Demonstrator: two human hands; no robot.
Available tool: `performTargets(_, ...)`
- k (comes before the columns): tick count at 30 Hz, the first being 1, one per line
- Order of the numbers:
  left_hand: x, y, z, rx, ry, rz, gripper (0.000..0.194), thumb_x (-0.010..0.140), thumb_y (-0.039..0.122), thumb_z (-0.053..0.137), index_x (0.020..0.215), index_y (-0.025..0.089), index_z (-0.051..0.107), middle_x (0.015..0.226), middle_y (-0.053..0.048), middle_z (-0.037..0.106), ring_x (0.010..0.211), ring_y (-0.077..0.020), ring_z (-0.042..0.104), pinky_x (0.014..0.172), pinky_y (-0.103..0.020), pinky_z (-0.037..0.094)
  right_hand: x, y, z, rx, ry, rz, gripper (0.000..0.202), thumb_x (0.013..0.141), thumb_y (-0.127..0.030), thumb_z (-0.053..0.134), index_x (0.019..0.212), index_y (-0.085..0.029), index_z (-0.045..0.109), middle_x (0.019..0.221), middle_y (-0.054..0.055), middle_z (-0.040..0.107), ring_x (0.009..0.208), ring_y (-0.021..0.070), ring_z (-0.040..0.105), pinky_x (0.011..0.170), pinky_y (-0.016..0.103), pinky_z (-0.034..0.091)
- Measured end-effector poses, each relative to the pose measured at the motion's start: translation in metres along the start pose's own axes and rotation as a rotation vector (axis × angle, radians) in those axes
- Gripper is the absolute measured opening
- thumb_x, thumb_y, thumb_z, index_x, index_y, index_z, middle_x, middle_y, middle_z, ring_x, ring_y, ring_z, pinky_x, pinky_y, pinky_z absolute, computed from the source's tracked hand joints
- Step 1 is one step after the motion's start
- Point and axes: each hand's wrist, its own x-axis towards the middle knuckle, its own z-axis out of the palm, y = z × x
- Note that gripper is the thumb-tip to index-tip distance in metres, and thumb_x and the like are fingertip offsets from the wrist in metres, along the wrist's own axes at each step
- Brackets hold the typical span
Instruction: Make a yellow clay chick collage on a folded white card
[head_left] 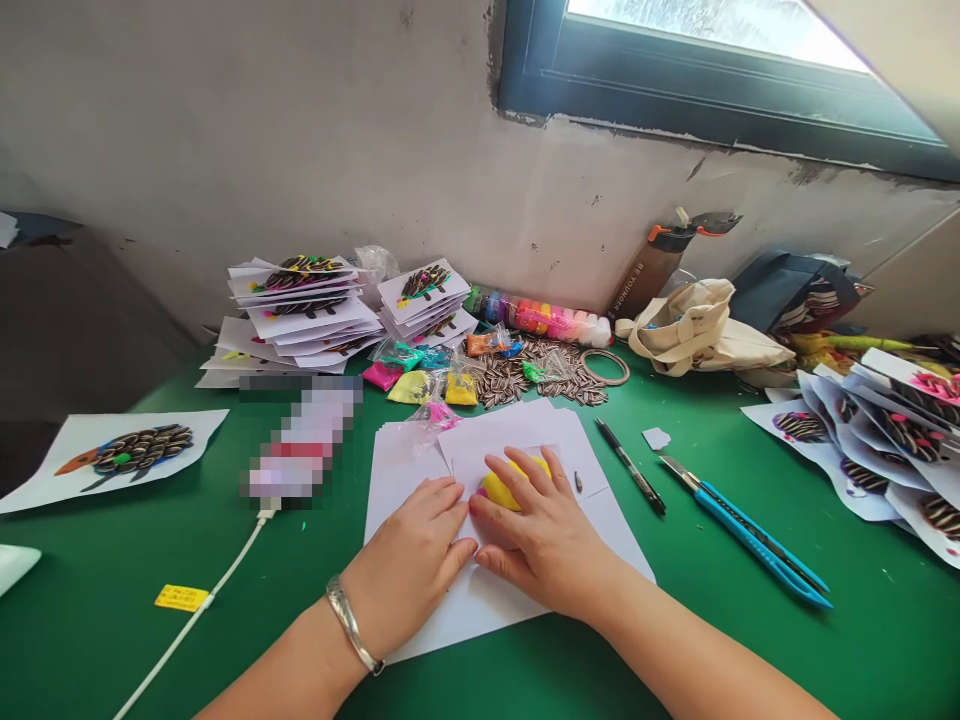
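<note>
A flattened yellow piece of modelling clay (501, 490), with a pink bit at its left end, lies on white paper (495, 590). My right hand (536, 535) rests over it with fingers spread, covering part of the clay. My left hand (412, 550), a silver bangle on its wrist, lies on the paper to the left of the clay, fingers stretched and thumb toward the right hand. A single sunflower seed (578, 482) sits on the paper just right of my right fingertips.
Beyond the paper are sunflower seeds (510, 375), bagged coloured clay (411, 387) and stacked seed pictures (307, 320). A pen (631, 467) and blue craft knife (750, 535) lie to the right, a white cable (191, 620) to the left. More pictures (862, 450) cover the right side.
</note>
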Motion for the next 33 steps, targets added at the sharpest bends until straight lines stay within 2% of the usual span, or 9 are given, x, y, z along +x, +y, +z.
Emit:
performTargets(7, -0.0017, -0.0011, 0.0021, -0.009, 0.018, -0.001, 0.028, 0.086, 0.022, 0.054, 0.112, 0.016, 0.062, 0.120, -0.011, 0.063, 0.118, -0.0259, 0.053, 0.102, -0.044, 0.044, -0.0018, 0.0039, 0.0010, 0.015, 0.019, 0.055, 0.044, 0.087, -0.051, 0.049, 0.123, -0.026, 0.055, 0.142, 0.013, 0.039, 0.129, 0.0344, 0.033, 0.102, 0.063, 0.023)
performTargets(11, -0.0016, -0.0008, 0.0014, 0.010, -0.010, -0.001, 0.029, 0.085, 0.021, 0.055, 0.112, 0.014, 0.062, 0.121, -0.012, 0.062, 0.118, -0.0264, 0.053, 0.103, -0.045, 0.044, -0.0010, 0.0027, 0.0014, 0.000, 0.004, 0.028, 0.040, 0.088, -0.050, 0.048, 0.120, -0.029, 0.058, 0.140, 0.011, 0.041, 0.129, 0.0349, 0.033, 0.103, 0.065, 0.020)
performTargets(16, -0.0009, 0.0003, 0.0009, 0.038, -0.048, 0.001, 0.030, 0.086, 0.021, 0.054, 0.113, 0.011, 0.061, 0.123, -0.014, 0.061, 0.120, -0.0275, 0.051, 0.103, -0.046, 0.043, 0.0016, 0.0010, 0.0011, -0.038, 0.023, 0.075, 0.033, 0.089, -0.047, 0.048, 0.114, -0.029, 0.060, 0.139, 0.010, 0.043, 0.130, 0.0350, 0.032, 0.104, 0.065, 0.017)
performTargets(19, -0.0007, 0.0005, 0.0012, 0.019, -0.040, -0.006, 0.029, 0.086, 0.021, 0.054, 0.113, 0.011, 0.062, 0.122, -0.013, 0.061, 0.120, -0.0272, 0.052, 0.103, -0.046, 0.043, 0.0005, 0.0036, 0.0013, -0.011, 0.017, 0.084, 0.033, 0.088, -0.046, 0.049, 0.114, -0.029, 0.060, 0.139, 0.010, 0.043, 0.129, 0.0342, 0.034, 0.103, 0.063, 0.021)
performTargets(24, -0.0010, 0.0002, 0.0010, -0.004, -0.022, -0.013, 0.027, 0.085, 0.021, 0.054, 0.111, 0.015, 0.061, 0.121, -0.011, 0.062, 0.119, -0.0267, 0.052, 0.102, -0.046, 0.044, -0.0031, 0.0096, 0.0024, 0.048, 0.089, 0.141, 0.035, 0.089, -0.042, 0.050, 0.120, -0.029, 0.057, 0.141, 0.011, 0.040, 0.128, 0.0314, 0.036, 0.103, 0.059, 0.026)
performTargets(28, -0.0011, 0.0009, -0.0001, 0.000, -0.029, -0.015, 0.025, 0.085, 0.020, 0.055, 0.109, 0.017, 0.062, 0.120, -0.010, 0.062, 0.119, -0.0257, 0.052, 0.103, -0.045, 0.043, -0.0014, 0.0079, 0.0017, 0.040, 0.041, 0.087, 0.031, 0.088, -0.045, 0.050, 0.111, -0.029, 0.063, 0.135, 0.009, 0.047, 0.125, 0.0324, 0.038, 0.103, 0.061, 0.023)
performTargets(33, 0.0001, 0.0021, -0.0011, -0.001, -0.033, -0.010, 0.024, 0.085, 0.020, 0.055, 0.108, 0.016, 0.062, 0.120, -0.011, 0.062, 0.119, -0.0258, 0.052, 0.103, -0.045, 0.043, 0.0010, 0.0045, 0.0021, -0.005, 0.046, 0.091, 0.030, 0.090, -0.043, 0.047, 0.113, -0.029, 0.062, 0.133, 0.009, 0.049, 0.126, 0.0329, 0.036, 0.104, 0.063, 0.017)
